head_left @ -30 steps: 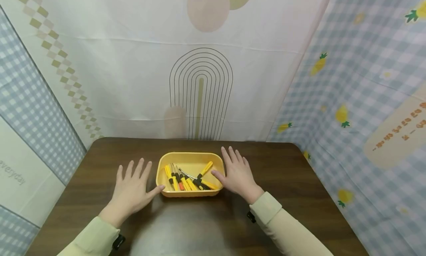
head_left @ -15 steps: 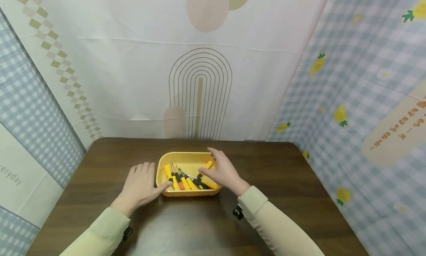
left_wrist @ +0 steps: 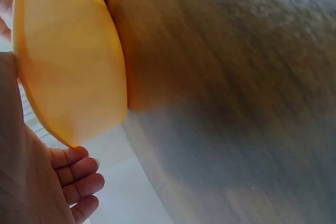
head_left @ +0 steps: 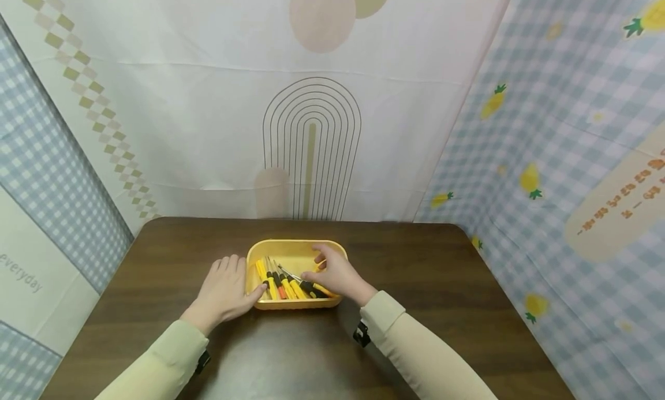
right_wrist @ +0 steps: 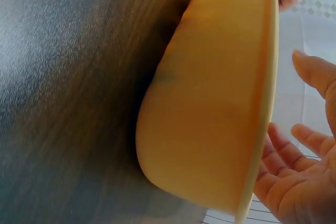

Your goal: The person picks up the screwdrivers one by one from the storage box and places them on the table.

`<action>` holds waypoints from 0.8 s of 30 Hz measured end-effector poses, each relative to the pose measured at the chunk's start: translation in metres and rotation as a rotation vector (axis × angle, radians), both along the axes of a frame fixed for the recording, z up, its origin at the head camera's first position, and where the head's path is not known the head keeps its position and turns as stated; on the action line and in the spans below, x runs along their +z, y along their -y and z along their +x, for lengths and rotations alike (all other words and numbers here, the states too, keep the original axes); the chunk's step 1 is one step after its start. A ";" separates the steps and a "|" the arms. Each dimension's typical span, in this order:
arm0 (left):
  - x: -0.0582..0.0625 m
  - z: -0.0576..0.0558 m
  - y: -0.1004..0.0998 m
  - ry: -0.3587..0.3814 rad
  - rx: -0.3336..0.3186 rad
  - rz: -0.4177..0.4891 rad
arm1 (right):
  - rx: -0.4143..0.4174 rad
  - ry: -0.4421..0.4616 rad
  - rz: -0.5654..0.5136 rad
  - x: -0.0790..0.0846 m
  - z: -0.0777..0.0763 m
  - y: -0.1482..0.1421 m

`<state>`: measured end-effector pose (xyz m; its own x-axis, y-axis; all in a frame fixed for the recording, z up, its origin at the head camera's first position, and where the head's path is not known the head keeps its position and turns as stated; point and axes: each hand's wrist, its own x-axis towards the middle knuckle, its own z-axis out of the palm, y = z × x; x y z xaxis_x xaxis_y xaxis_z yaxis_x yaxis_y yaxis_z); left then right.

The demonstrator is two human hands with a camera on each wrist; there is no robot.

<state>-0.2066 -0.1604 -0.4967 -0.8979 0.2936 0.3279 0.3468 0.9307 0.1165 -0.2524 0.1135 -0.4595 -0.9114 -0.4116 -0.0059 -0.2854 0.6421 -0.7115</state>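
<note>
A shallow yellow plastic basket (head_left: 291,247) stands on the table with several small screwdrivers (head_left: 291,287) in it, mostly with yellow and black handles, one with orange. My left hand (head_left: 224,290) holds the basket's left end, thumb over the front rim and fingers at the outer side; the left wrist view shows the fingertips (left_wrist: 86,182) beside the rim. My right hand (head_left: 337,273) reaches over the basket's right end, thumb and fingers apart and bent above the tools. It hides part of a yellow-handled screwdriver there. In the right wrist view nothing shows between thumb and fingers (right_wrist: 289,156).
The dark wooden table (head_left: 415,273) extends on both sides of the basket and in front. Behind it hangs a white patterned curtain (head_left: 208,129). A blue checked cloth (head_left: 519,129) with pineapple prints closes off the right side.
My left hand has moved right, from beside the basket onto its left rim. The right hand has moved left from outside the basket to over the tools, its fingers bending.
</note>
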 end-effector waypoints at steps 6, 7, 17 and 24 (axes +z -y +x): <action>-0.003 0.003 -0.001 0.040 0.003 0.011 | -0.001 0.048 0.021 -0.004 -0.001 0.006; -0.003 0.003 -0.002 0.040 0.005 0.013 | -0.001 0.051 0.031 -0.005 -0.002 0.007; -0.006 0.006 -0.005 0.047 0.027 -0.023 | 0.004 0.090 0.143 -0.014 -0.003 0.011; -0.003 0.005 -0.004 0.049 0.030 -0.022 | 0.002 0.091 0.175 -0.014 -0.002 0.013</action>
<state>-0.2013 -0.1563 -0.5002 -0.9212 0.2733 0.2769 0.3135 0.9429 0.1122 -0.2548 0.1007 -0.4734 -0.9029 -0.3992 -0.1596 -0.2270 0.7578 -0.6117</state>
